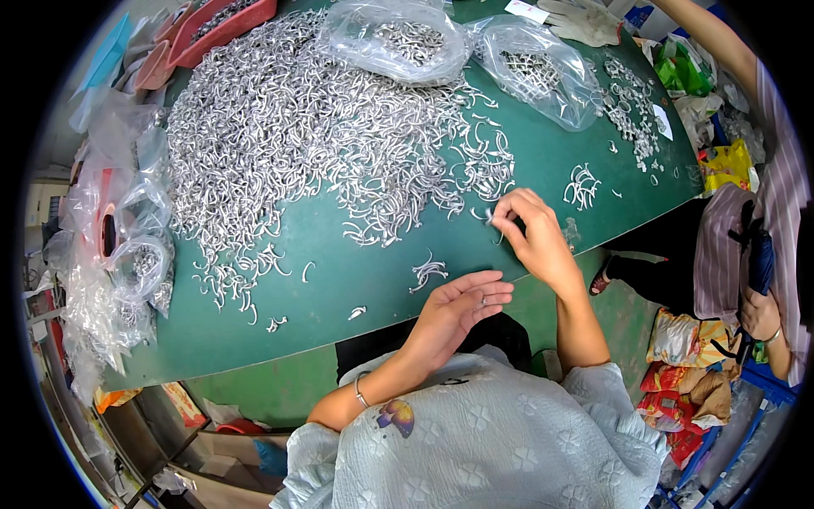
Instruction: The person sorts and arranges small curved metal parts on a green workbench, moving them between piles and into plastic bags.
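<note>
A broad heap of small curved silver metal pieces (280,127) covers much of the green table (297,327). At the heap's right edge, my right hand (536,237) is closed in a pinch; a small curved metal piece (498,240) shows at its fingertips. My left hand (465,312) is held by the table's near edge, fingers stretched out together and palm turned inward. A tiny shiny spot is on its fingers, too small to tell apart. Just beyond it lies a small cluster of curved pieces (430,271). Another small group of pieces (582,187) lies to the right.
Clear plastic bags of metal pieces (394,42) (543,81) stand at the back. Red bins (222,32) sit far left, above more plastic bags (127,254). Smaller bits (632,114) and a glove (581,21) lie at the far right. Another person (746,229) stands at the right.
</note>
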`<state>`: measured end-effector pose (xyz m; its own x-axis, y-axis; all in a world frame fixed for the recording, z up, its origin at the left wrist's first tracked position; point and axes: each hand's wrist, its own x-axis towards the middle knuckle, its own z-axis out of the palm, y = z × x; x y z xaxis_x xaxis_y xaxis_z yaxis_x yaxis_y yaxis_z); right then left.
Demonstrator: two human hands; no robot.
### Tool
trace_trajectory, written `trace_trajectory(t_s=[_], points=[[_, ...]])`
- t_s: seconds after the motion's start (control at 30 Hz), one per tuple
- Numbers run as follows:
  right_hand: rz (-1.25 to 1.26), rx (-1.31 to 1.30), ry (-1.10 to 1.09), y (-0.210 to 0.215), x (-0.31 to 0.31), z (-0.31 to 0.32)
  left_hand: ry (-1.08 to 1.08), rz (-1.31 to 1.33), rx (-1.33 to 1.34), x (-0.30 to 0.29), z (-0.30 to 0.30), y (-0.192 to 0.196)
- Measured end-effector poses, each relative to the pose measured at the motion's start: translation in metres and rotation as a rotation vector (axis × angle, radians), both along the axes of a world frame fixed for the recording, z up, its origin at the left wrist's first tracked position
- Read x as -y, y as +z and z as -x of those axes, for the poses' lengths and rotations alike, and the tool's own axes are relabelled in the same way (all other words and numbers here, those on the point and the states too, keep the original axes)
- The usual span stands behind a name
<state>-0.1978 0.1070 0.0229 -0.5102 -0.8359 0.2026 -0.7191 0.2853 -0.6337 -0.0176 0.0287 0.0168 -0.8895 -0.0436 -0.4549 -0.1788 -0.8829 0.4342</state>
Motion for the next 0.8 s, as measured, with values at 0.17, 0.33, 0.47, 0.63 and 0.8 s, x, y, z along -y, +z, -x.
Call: trace_trajectory(t_s=[0.17, 0.33, 0.47, 0.63, 0.8], points=[[0.023, 0.232, -0.065, 0.011, -0.003, -0.002, 0.013, 0.01, 0.007, 0.001, -0.001, 0.003], [-0.036, 0.44, -0.171, 0.006, -0.007, 0.001, 0.012, -0.007, 0.025, 0.001, 0.0, 0.002], [0.027, 0.54, -0.145, 0.002, -0.01, 0.004, 0.015, -0.014, 0.027, 0.0, 0.0, 0.002], [0.034, 0.235, -0.244, 0.007, -0.01, 0.006, 0.046, -0.039, 0.026, 0.0, 0.0, 0.002], [-0.005, -0.076, -0.131, 0.001, -0.004, 0.001, 0.015, -0.027, 0.024, -0.001, 0.001, 0.0]])
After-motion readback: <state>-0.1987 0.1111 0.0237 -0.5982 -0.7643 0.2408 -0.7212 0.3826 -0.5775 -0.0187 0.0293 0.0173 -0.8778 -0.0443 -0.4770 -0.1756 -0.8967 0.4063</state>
